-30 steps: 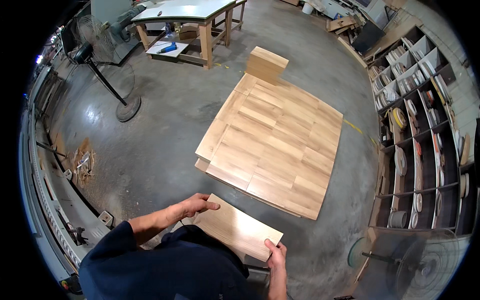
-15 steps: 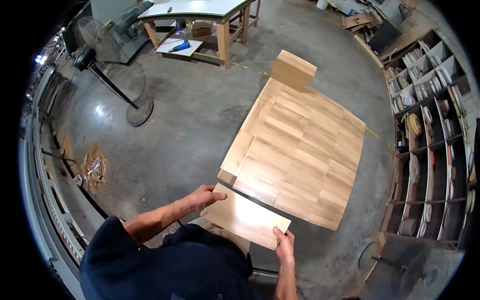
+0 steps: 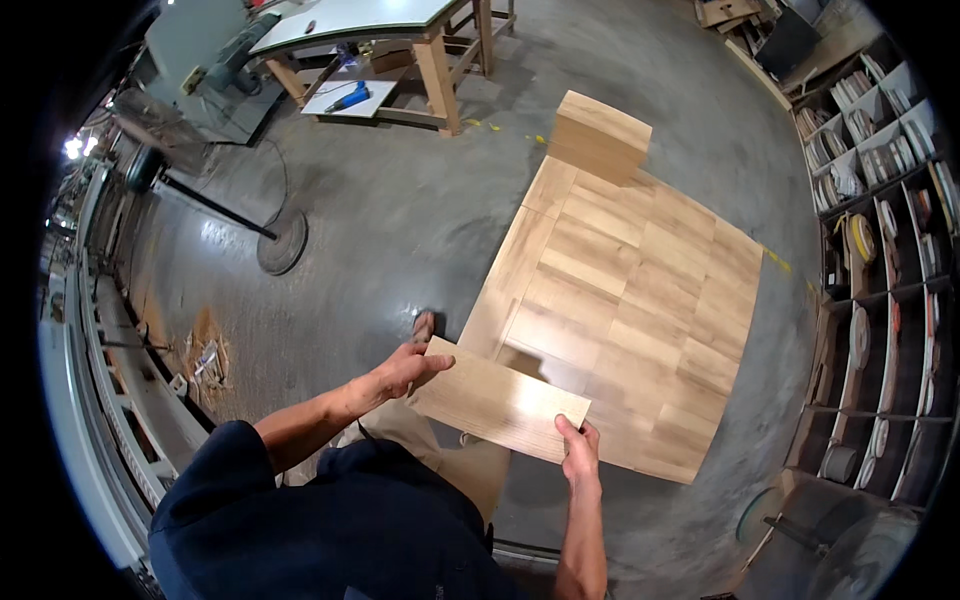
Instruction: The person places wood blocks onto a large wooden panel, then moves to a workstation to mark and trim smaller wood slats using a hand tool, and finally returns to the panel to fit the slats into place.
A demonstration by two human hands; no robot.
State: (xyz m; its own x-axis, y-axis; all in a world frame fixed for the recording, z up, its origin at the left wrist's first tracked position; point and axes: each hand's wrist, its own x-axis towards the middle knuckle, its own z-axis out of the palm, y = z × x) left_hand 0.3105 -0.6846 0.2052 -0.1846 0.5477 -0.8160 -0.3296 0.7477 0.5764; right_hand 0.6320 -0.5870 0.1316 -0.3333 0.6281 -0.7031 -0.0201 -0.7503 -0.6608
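Between my two hands is a light wooden board point(image 3: 500, 400), held level in front of my body. My left hand point(image 3: 410, 368) grips its left end, thumb on top. At the right end my right hand point(image 3: 578, 445) pinches it, thumb also on the upper face. Just beyond it, low over the floor, lies a broad stack of wood boards point(image 3: 640, 300) set side by side in rows. The held board covers part of the stack's near left corner. A taller pile of boards point(image 3: 600, 140) stands on the stack's far left corner.
On the right are shelves point(image 3: 875, 290) filled with rolls and discs. A fan stand point(image 3: 282, 242) is on the left floor, near a heap of wood scraps point(image 3: 208, 360). A white-topped workbench point(image 3: 350, 22) stands at the back, a blue tool point(image 3: 348, 97) on its lower shelf.
The board in my hands has moved forward and now overlaps the near edge of the stack. My foot has come into view on the left. Both hands keep their grip.
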